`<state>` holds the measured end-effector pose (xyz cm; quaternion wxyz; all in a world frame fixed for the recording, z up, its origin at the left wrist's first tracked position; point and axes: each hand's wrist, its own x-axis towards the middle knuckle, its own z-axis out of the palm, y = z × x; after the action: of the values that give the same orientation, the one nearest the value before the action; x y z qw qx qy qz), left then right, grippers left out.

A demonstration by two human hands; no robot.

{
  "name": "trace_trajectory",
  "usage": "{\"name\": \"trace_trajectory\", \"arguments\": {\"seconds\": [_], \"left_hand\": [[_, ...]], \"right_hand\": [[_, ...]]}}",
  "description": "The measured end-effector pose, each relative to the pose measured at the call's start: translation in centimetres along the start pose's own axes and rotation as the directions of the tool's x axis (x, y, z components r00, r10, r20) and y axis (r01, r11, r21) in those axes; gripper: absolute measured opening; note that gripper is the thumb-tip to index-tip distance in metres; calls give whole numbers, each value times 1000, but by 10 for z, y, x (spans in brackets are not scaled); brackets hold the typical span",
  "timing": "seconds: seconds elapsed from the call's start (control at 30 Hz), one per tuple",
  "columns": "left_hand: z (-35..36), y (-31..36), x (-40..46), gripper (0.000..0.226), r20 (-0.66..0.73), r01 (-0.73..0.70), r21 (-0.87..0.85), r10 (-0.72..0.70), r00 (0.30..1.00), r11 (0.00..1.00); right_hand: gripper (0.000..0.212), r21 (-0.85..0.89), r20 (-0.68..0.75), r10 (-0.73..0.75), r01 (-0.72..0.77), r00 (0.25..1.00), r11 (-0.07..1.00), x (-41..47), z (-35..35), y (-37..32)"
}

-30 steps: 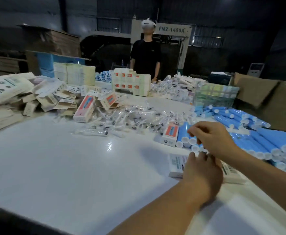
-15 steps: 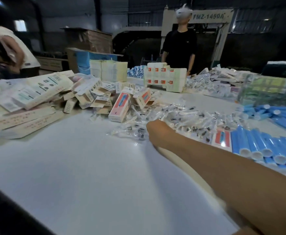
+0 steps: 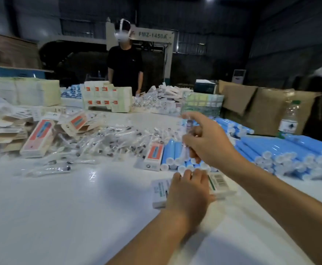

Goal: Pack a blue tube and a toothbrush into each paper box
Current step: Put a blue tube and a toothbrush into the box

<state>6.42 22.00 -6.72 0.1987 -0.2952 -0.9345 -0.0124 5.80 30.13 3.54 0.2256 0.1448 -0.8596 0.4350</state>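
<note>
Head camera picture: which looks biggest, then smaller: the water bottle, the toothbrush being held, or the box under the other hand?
1. Paper box under the left hand.
2. Water bottle.
3. Toothbrush in the right hand.
The bottle stands farther away, so its real size is unsure.

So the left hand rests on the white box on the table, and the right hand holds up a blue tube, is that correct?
Not quite. In the head view the right hand holds up a wrapped toothbrush, not a blue tube. The left hand does rest on the white box.
</note>
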Motion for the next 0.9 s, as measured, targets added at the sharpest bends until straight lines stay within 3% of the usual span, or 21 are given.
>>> {"name": "trace_trajectory", "arguments": {"seconds": [0.07,0.13,0.23,0.37,0.47,0.57,0.77,0.9], "left_hand": [[-5,8,1,64,-30,21,-77,-23,999,997],[-6,14,2,63,-104,12,-52,-17,994,999],[-4,18,4,65,-120,46,-33,-50,992,998],[-2,20,2,64,-140,83,-49,-89,986,995],[-3,19,-1,64,-173,99,-61,-109,979,993],[-2,23,-1,65,-175,94,-42,-101,979,995],[-1,35,0,66,-177,75,9,-72,982,997],[0,35,3,65,-200,100,-5,-99,975,995]], "right_hand": [[29,230,-242,163,-106,957,967,-28,-43,32],[16,382,-365,313,-165,877,909,-54,-67,58],[11,548,-407,456,-188,792,815,-80,-76,85],[11,651,-439,535,-154,722,743,-85,-79,96],[14,621,-488,542,-164,684,766,-83,-82,101],[18,441,-535,474,-248,699,863,-87,-74,103],[16,464,-474,489,-264,732,846,-90,-47,91],[20,329,-418,460,-341,783,881,-90,-36,89]]}}
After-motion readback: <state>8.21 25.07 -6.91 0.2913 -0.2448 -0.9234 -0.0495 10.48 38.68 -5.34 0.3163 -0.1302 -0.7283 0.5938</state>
